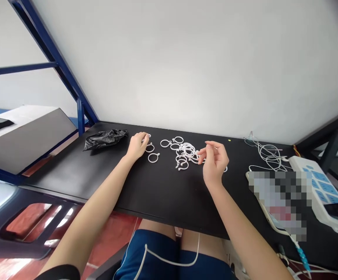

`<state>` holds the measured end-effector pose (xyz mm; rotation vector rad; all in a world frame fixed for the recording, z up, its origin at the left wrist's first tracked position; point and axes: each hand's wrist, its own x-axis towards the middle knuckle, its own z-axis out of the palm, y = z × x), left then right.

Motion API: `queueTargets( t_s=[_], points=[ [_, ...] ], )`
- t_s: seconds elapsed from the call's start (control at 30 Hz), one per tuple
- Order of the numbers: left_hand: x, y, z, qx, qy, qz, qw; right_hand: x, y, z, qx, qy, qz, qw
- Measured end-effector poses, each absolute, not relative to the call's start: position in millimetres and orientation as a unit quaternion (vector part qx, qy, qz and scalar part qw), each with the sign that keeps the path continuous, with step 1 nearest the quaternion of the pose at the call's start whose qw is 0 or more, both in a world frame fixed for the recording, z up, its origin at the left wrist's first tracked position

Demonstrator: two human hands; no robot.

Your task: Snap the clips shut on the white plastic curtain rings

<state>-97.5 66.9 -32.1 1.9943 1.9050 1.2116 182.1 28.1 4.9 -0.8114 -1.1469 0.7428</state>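
White curtain rings [188, 149], each a hoop with a small eyelet, lie in a loose heap on the black table [163, 190]. My left hand [138, 146] rests on the table left of the heap, its fingers bent down over a white ring that peeks out at the fingertips. Two more rings, one of them a single ring [154, 157] nearer me, lie just beside that hand. My right hand [215, 161] hovers at the heap's right edge, fingers loosely curled and apart, with nothing visible in them. Part of another ring shows behind its wrist.
A crumpled black plastic bag [106, 139] lies at the left. On the right are a blurred-out phone [270, 210], tangled white cables [271, 155] and a white power strip [317, 186]. A pale wall [186, 70] stands behind the table, a blue metal frame [58, 70] at its left.
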Motion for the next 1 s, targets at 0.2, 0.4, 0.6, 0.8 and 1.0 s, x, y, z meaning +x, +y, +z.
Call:
queueTargets(
  t_s=[0.2,0.4,0.6,0.8,1.0],
  points=[
    [-102,66,-48,0.685,0.641,0.341,0.055,174,23,-2,-0.358,-0.470,0.395,0.704],
    [-98,61,-52,0.691,0.643,0.325,0.058,166,8,-14,-0.353,-0.493,0.411,0.680],
    [-97,58,-51,0.719,0.626,0.297,0.046,166,10,-21,-0.342,-0.525,0.391,0.674],
    [-94,59,-49,0.716,0.643,0.271,0.008,166,16,-22,-0.350,-0.538,0.366,0.674],
    [-77,59,-48,0.711,0.651,0.266,-0.019,166,18,-19,-0.359,-0.546,0.356,0.668]
  ],
)
